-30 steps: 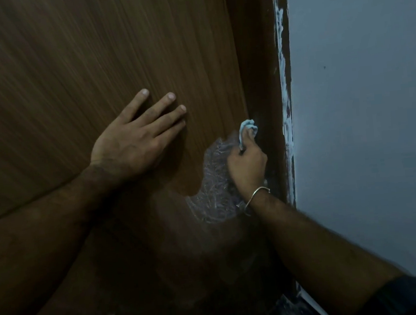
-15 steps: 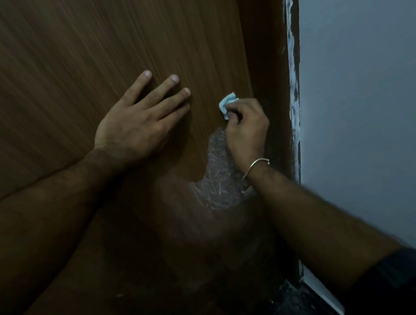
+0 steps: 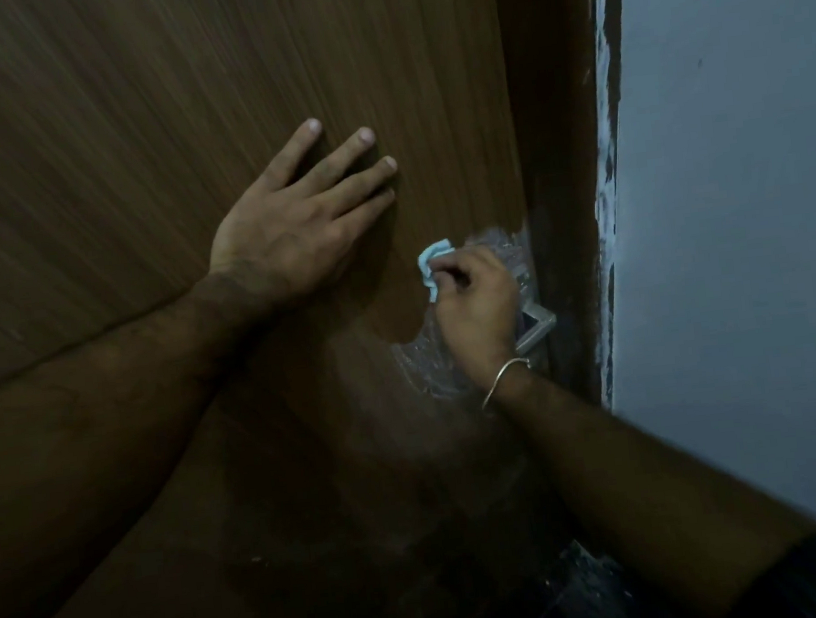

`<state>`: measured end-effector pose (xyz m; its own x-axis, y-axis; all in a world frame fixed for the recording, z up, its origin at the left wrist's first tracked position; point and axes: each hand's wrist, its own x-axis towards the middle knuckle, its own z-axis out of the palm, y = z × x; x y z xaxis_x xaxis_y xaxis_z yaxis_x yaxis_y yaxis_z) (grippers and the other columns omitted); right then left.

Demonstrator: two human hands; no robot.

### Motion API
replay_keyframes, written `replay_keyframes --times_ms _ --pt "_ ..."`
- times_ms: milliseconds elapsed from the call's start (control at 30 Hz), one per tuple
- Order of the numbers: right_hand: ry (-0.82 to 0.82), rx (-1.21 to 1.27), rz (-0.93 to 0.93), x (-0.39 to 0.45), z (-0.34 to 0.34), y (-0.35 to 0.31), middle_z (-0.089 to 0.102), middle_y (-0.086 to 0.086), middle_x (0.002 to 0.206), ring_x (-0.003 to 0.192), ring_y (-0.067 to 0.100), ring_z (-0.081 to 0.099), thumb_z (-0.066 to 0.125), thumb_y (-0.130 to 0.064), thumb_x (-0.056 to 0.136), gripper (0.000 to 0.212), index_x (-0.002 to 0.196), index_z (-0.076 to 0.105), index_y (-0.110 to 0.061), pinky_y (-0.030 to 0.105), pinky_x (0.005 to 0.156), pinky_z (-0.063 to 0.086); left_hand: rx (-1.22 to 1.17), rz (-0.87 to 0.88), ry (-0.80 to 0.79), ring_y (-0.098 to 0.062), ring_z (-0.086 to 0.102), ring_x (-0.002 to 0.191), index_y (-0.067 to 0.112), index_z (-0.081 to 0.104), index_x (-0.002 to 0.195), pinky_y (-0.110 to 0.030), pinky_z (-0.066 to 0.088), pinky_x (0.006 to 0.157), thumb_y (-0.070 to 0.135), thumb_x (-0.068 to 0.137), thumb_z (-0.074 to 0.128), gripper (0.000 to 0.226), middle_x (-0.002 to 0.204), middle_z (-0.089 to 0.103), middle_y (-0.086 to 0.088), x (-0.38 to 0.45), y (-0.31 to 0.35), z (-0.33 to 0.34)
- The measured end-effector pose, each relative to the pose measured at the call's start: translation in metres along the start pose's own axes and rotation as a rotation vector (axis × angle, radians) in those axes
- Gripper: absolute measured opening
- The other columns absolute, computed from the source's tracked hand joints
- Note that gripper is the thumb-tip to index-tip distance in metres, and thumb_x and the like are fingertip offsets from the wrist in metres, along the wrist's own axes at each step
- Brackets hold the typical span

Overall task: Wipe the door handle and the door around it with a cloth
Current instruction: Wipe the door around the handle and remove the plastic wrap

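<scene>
— Brown door [image 3: 177, 106] fills the left; frame and grey wall [image 3: 732, 178] crowd the right?
— Yes. Left hand [image 3: 289, 230] flat, fingers spread; right hand [image 3: 475, 307] pinches the cloth [image 3: 434, 264] just beside the handle [image 3: 537, 328].

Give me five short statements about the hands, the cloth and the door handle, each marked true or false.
1. The left hand lies flat on the door, fingers straight. True.
2. The right hand pinches a light blue cloth. True.
3. The cloth is draped over the door handle. False: it is in the right hand, left of the handle.
4. A bangle circles the left wrist. False: the right wrist.
5. The wall is right of the door. True.
</scene>
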<state>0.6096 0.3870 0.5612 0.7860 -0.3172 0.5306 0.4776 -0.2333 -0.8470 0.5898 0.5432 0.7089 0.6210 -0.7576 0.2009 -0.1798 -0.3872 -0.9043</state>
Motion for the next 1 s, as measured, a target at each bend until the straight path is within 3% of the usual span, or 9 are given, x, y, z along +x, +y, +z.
replay_keyframes --times_ms 100,233,333,433,533,600,700,867,1000 --pt "0.106 0.057 0.072 0.014 0.003 -0.006 0.065 0.0 0.099 0.092 0.008 0.061 0.065 0.0 0.083 0.017 0.09 0.071 -0.014 0.018 0.082 0.053 -0.031 0.002 0.043 -0.031 0.013 0.149 0.017 0.036 0.148 -0.057 0.008 0.119 0.029 0.098 0.048 0.053 0.159 0.028 -0.007 0.0 -0.001 0.0" --pt "-0.069 0.041 -0.104 -0.026 0.019 -0.009 0.065 0.004 0.098 0.091 0.008 0.06 0.063 0.005 0.081 0.016 0.088 0.072 -0.007 0.019 0.082 0.051 -0.115 -0.01 0.063 -0.033 0.015 0.148 0.011 0.039 0.146 -0.059 0.008 0.118 0.023 0.101 0.039 0.046 0.157 0.031 -0.01 0.0 -0.001 0.001" --pt "-0.043 0.077 0.04 -0.04 0.014 0.009 0.065 0.006 0.098 0.091 0.011 0.061 0.063 0.008 0.081 0.015 0.088 0.073 -0.003 0.026 0.082 0.054 -0.107 -0.033 0.075 -0.032 0.017 0.148 0.012 0.041 0.145 -0.059 0.012 0.118 0.023 0.103 0.037 0.043 0.156 0.033 -0.009 0.0 0.001 0.002" --pt "0.048 0.128 0.095 -0.037 0.023 0.003 0.064 0.001 0.097 0.089 0.008 0.062 0.065 0.006 0.081 0.017 0.087 0.073 -0.008 0.018 0.079 0.054 -0.076 -0.02 0.073 -0.031 0.014 0.149 0.013 0.038 0.146 -0.059 0.012 0.118 0.024 0.104 0.036 0.044 0.158 0.03 -0.008 0.0 0.0 0.006" --pt "-0.089 0.13 -0.008 -0.063 0.034 0.002 0.065 0.007 0.096 0.091 0.017 0.063 0.063 0.009 0.08 0.016 0.086 0.072 -0.003 0.027 0.079 0.055 -0.075 -0.024 0.089 -0.03 0.015 0.149 0.014 0.039 0.146 -0.059 0.014 0.117 0.024 0.105 0.034 0.043 0.157 0.031 -0.007 -0.001 0.0 0.007" --pt "-0.127 0.124 0.033 -0.077 0.031 0.011 0.064 0.008 0.096 0.091 0.02 0.064 0.062 0.011 0.08 0.016 0.086 0.072 0.0 0.031 0.08 0.057 -0.065 -0.02 0.091 -0.03 0.016 0.149 0.014 0.041 0.145 -0.059 0.015 0.117 0.024 0.104 0.036 0.042 0.157 0.033 -0.007 -0.001 0.0 0.007" --pt "-0.023 0.163 0.152 -0.072 0.037 0.012 0.063 0.003 0.095 0.091 0.019 0.065 0.063 0.011 0.08 0.017 0.085 0.072 -0.002 0.023 0.079 0.057 -0.098 -0.001 0.082 -0.032 0.014 0.149 0.013 0.04 0.145 -0.059 0.01 0.118 0.024 0.102 0.038 0.045 0.157 0.031 -0.01 -0.001 -0.002 0.007" --pt "-0.157 0.157 0.07 -0.087 0.041 0.015 0.064 0.005 0.099 0.093 0.018 0.065 0.063 0.008 0.082 0.016 0.087 0.072 -0.003 0.03 0.079 0.057 -0.11 0.005 0.052 -0.033 0.012 0.149 0.013 0.037 0.146 -0.059 0.007 0.118 0.025 0.103 0.03 0.046 0.158 0.029 -0.01 -0.001 -0.001 0.006" --pt "-0.007 0.187 0.215 -0.077 0.042 0.019 0.063 0.002 0.099 0.09 0.011 0.065 0.065 0.008 0.081 0.017 0.088 0.072 -0.006 0.016 0.078 0.054 -0.101 -0.006 0.058 -0.033 0.014 0.149 0.013 0.039 0.145 -0.059 0.009 0.118 0.025 0.102 0.037 0.044 0.157 0.031 -0.01 0.0 -0.002 0.003"
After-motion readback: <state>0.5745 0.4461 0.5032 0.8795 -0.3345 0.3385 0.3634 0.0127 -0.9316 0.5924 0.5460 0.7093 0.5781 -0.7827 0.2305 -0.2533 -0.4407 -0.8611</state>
